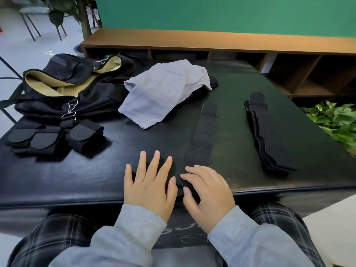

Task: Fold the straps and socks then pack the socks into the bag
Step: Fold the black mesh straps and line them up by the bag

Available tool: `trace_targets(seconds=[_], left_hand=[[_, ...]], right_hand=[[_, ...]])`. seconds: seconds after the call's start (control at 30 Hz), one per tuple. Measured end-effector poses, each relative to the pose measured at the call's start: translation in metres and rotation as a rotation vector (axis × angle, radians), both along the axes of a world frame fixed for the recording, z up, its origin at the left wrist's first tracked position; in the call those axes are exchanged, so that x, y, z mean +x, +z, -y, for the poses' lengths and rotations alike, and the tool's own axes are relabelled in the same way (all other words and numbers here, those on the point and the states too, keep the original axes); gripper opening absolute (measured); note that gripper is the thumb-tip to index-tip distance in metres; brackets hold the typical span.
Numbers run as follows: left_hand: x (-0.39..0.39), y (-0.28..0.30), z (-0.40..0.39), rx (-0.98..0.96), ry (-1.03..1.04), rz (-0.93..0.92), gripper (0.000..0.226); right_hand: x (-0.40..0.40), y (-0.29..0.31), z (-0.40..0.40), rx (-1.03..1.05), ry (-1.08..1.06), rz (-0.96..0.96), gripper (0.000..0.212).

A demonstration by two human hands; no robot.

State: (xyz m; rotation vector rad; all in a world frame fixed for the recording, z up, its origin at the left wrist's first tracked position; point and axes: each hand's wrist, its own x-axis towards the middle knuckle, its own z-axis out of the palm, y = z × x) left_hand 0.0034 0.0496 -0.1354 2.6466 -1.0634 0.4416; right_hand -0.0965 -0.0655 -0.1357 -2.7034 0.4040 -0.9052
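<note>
- We saw the left hand (149, 186) lying flat on the black desk (86, 176) near its front edge, fingers straight and spread, holding nothing.
- We saw the right hand (207, 191) just beside it, fingers curled over the near end of a single perforated black strap (203, 139) and pressing it down; whether the thumb pinched the strap we could not tell.
- That strap ran straight away from the hand toward the middle of the desk.
- To its right, apart from it, lay a stack of flat straps (267, 132), also lengthwise.
- At the left of the desk we noted folded straps (54, 138) in small bundles, just in front of the open black bag (73, 89) with its tan lining.
- A pale grey cloth (161, 93) lay crumpled between the bag and the straps, its far edge resting on a dark item we could not identify.
- Grey sleeves (134, 224) covered both wrists.
</note>
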Motion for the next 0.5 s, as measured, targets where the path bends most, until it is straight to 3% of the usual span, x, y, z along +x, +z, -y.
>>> trace_targets(seconds=[0.5], left_hand=[[-0.0029, 0.0071, -0.0041, -0.072, -0.102, -0.063, 0.042]], right_hand=[[-0.0003, -0.0027, 0.0039, 0.165, 0.010, 0.160, 0.027]])
